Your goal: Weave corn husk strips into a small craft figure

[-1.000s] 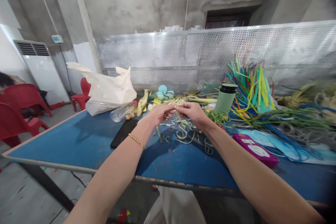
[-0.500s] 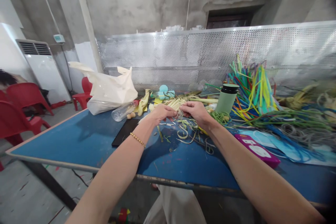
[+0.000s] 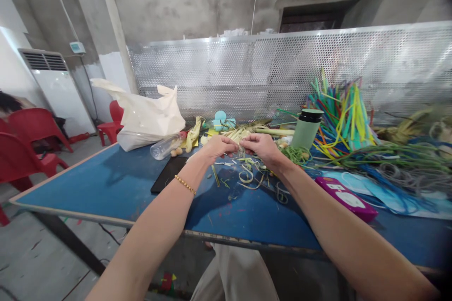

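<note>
My left hand (image 3: 216, 146) and my right hand (image 3: 262, 146) meet above the blue table (image 3: 106, 183), fingers pinched together on a small pale strip piece (image 3: 241, 150) held between them. What it is exactly is too small to tell. Below the hands lie loose curled green and pale strip cuttings (image 3: 247, 176). A gold bracelet (image 3: 184, 184) sits on my left wrist.
A black phone (image 3: 168, 173), a clear bottle (image 3: 165, 146) and a white plastic bag (image 3: 144, 117) lie to the left. A green flask (image 3: 307, 129), coloured strips (image 3: 339, 113), a purple case (image 3: 346, 193) and green cords (image 3: 388, 160) fill the right. Red chairs (image 3: 24, 150) stand at left.
Both hands stay pinched together at the same spot with small finger movements. The view has tilted slightly downward.
</note>
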`<state>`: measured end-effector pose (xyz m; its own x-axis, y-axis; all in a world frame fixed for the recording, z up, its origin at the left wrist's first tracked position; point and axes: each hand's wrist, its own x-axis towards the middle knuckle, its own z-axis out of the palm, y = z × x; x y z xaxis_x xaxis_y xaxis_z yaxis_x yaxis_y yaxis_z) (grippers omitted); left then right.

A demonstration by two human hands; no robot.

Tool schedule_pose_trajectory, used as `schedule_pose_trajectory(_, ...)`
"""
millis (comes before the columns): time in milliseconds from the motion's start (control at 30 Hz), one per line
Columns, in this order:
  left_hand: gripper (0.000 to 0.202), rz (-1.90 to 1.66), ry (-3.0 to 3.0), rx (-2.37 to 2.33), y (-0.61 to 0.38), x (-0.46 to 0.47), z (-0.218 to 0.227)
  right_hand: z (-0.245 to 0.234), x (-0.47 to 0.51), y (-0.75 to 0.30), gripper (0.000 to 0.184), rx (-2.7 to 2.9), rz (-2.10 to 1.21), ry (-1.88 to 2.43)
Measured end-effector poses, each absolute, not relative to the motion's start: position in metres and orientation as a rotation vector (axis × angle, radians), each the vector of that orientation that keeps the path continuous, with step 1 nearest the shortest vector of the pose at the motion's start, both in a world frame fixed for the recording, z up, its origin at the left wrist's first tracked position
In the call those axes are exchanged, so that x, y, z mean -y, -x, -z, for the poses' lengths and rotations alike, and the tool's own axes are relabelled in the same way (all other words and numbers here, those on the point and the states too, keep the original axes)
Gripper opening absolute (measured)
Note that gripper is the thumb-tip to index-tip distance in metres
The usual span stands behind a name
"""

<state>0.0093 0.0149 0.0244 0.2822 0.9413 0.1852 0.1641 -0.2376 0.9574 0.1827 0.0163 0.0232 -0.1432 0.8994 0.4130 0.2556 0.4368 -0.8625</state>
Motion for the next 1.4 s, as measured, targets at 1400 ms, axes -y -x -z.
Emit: schedule_pose_trajectory(1400, 0.024, -1.247, -1.476, -0.912, -0.016, -0.018, -0.024, -0.026, -0.012, -0.181, 0.037, 1.692, -0.745, 0.998)
